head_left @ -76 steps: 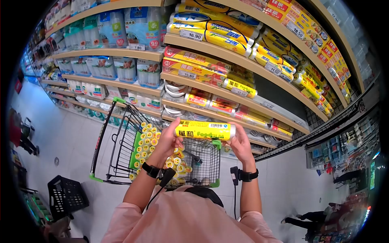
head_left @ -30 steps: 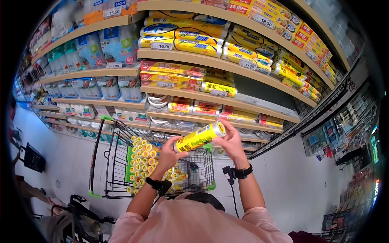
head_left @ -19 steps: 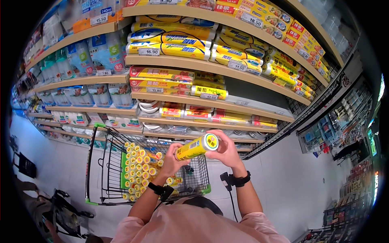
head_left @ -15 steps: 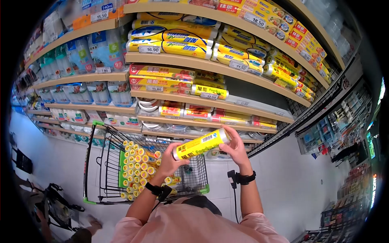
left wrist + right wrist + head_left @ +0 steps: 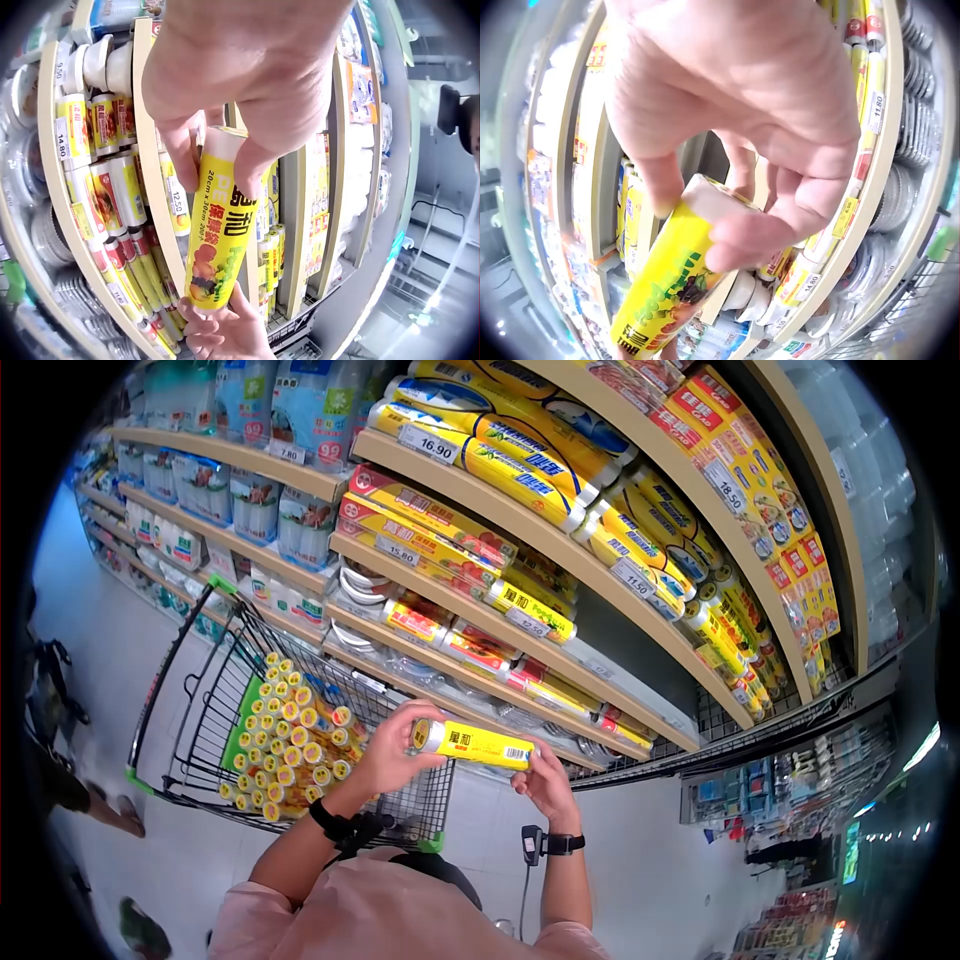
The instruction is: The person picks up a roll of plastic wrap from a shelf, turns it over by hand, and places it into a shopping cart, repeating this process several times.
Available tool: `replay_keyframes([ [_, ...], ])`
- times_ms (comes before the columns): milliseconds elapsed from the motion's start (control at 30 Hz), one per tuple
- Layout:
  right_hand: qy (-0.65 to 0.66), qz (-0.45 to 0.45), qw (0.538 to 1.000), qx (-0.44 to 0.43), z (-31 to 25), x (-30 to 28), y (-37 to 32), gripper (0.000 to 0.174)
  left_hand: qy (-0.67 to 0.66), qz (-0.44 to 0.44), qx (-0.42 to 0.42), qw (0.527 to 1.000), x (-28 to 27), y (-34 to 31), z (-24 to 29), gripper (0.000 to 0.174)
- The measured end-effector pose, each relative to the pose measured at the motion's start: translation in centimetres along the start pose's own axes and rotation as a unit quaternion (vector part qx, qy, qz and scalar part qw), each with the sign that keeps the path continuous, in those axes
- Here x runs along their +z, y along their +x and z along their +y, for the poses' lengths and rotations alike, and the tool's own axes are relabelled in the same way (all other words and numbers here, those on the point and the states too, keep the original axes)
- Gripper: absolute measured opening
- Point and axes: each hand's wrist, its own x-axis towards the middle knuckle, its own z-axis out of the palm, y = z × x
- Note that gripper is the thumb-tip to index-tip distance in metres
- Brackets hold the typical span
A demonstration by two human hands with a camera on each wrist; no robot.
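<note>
A yellow roll with white ends (image 5: 480, 745) is held between both hands, nearly level, in front of the shelf. The left hand (image 5: 392, 748) grips its left end, thumb and fingers on opposite sides. The right hand (image 5: 547, 785) pinches the other end. In the left wrist view, the left hand (image 5: 247, 82) has the roll (image 5: 219, 225) by its top end, with the right hand (image 5: 229, 330) at the bottom. In the right wrist view, the right hand's (image 5: 735, 112) fingers curl round the end of the roll (image 5: 667, 285), whose label shows fruit.
A wire shopping cart (image 5: 185, 705) with green corners stands at the left, holding several upright yellow rolls (image 5: 290, 730). Shelves (image 5: 520, 490) of boxed and rolled wraps rise in front. A person's foot (image 5: 128, 815) is on the floor at the left; a rack (image 5: 740, 790) stands at the right.
The head view has turned, so shelves and cart look tilted. The roll's left end has swung up and its right end down, and its label has rotated. Both hands still hold it.
</note>
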Motion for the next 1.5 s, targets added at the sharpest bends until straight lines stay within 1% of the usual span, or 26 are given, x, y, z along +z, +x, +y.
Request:
replay_keyframes([
  [33, 0.042, -0.031, 0.999, -0.009, -0.2, -1.0, 0.5, 0.041, 0.004, -0.002, 0.027, 1.000, 0.3, 0.2, -0.4, 0.054],
  [67, 0.053, -0.029, 0.998, -0.018, -0.3, -1.8, 0.9, 0.039, 0.005, -0.013, 0.024, 1.000, 0.5, 0.3, -0.7, 0.057],
  [133, 0.083, -0.025, 0.996, -0.038, -0.3, -2.9, 2.0, 0.035, -0.041, 0.008, -0.038, 0.998, 1.5, 0.5, 0.0, 0.061],
  [167, 0.112, -0.009, 0.993, -0.036, 0.0, -3.6, 2.6, 0.033, -0.063, 0.016, -0.070, 0.995, 2.1, 0.7, 0.0, 0.063],
  [200, 0.141, 0.008, 0.989, -0.034, 0.2, -4.6, 3.3, 0.031, -0.087, 0.038, -0.081, 0.992, 2.6, 1.0, -0.5, 0.073],
  [267, 0.175, 0.048, 0.982, -0.045, 0.0, -6.3, 4.3, 0.027, -0.092, 0.081, -0.091, 0.988, 3.3, 1.3, -1.6, 0.073],
  [300, 0.164, 0.087, 0.980, -0.071, -0.6, -6.4, 4.6, 0.035, -0.096, 0.103, -0.095, 0.985, 3.6, 1.4, -2.2, 0.074],
  [400, 0.153, 0.116, 0.975, -0.115, -3.3, -6.9, 5.2, 0.035, -0.110, 0.116, -0.098, 0.982, 3.7, 1.1, -4.7, 0.061],
  [467, 0.131, 0.163, 0.969, -0.130, -5.2, -7.5, 5.8, 0.032, -0.121, 0.125, -0.122, 0.977, 3.8, 0.3, -5.5, 0.049],
  [500, 0.120, 0.193, 0.964, -0.138, -6.4, -7.2, 6.1, 0.030, -0.121, 0.139, -0.129, 0.974, 3.7, -0.3, -6.2, 0.048],
  [567, 0.113, 0.192, 0.962, -0.161, -8.9, -7.5, 7.3, 0.028, -0.121, 0.167, -0.137, 0.969, 3.2, -1.6, -7.8, 0.045],
  [600, 0.101, 0.167, 0.967, -0.162, -10.2, -7.8, 7.7, 0.029, -0.109, 0.182, -0.148, 0.966, 2.9, -2.2, -8.0, 0.040],
  [633, 0.104, 0.192, 0.961, -0.167, -11.5, -7.2, 8.4, 0.031, -0.109, 0.195, -0.158, 0.962, 2.7, -2.9, -8.9, 0.039],
  [700, 0.085, 0.176, 0.971, -0.136, -13.7, -9.6, 10.4, 0.031, -0.107, 0.221, -0.175, 0.954, 2.4, -4.1, -10.3, 0.035],
  [767, 0.085, 0.201, 0.968, -0.125, -16.2, -8.7, 12.7, 0.034, -0.130, 0.235, -0.186, 0.945, 2.5, -4.7, -10.9, 0.032],
  [833, 0.085, 0.185, 0.974, -0.104, -18.2, -9.4, 15.1, 0.041, -0.135, 0.245, -0.200, 0.939, 2.6, -5.3, -11.2, 0.032],
  [900, 0.110, 0.193, 0.970, -0.099, -19.9, -10.3, 18.4, 0.044, -0.136, 0.260, -0.207, 0.933, 2.4, -5.6, -11.2, 0.031],
  [967, 0.100, 0.128, 0.982, -0.092, -21.5, -12.6, 22.1, 0.047, -0.143, 0.273, -0.212, 0.927, 2.0, -6.0, -11.3, 0.030],
  [1000, 0.105, 0.112, 0.985, -0.079, -22.3, -14.3, 24.5, 0.045, -0.139, 0.279, -0.211, 0.927, 1.7, -6.2, -11.4, 0.030],
  [1033, 0.119, 0.115, 0.984, -0.061, -22.9, -13.5, 25.7, 0.043, -0.135, 0.284, -0.211, 0.926, 1.5, -6.3, -11.5, 0.029],
  [1100, 0.086, 0.148, 0.980, -0.101, -23.1, -12.4, 28.4, 0.040, -0.129, 0.294, -0.207, 0.924, 0.8, -6.7, -11.5, 0.029],
  [1200, 0.073, 0.121, 0.980, -0.137, -23.1, -12.9, 31.9, 0.039, -0.121, 0.308, -0.196, 0.923, 0.0, -7.0, -11.4, 0.027],
  [1267, 0.066, 0.071, 0.982, -0.163, -23.5, -14.9, 34.6, 0.039, -0.114, 0.315, -0.188, 0.923, -0.5, -7.4, -11.5, 0.026],
  [1333, 0.085, 0.001, 0.980, -0.181, -23.8, -15.4, 34.8, 0.040, -0.116, 0.328, -0.192, 0.918, -0.6, -7.7, -11.6, 0.026],
  [1433, 0.007, -0.022, 0.979, -0.204, -23.6, -15.2, 34.2, 0.034, -0.123, 0.324, -0.194, 0.918, -1.0, -7.9, -11.7, 0.025],
  [1500, 0.008, -0.019, 0.976, -0.219, -23.0, -14.1, 32.5, 0.034, -0.122, 0.316, -0.201, 0.919, -1.4, -8.0, -11.6, 0.026],
])
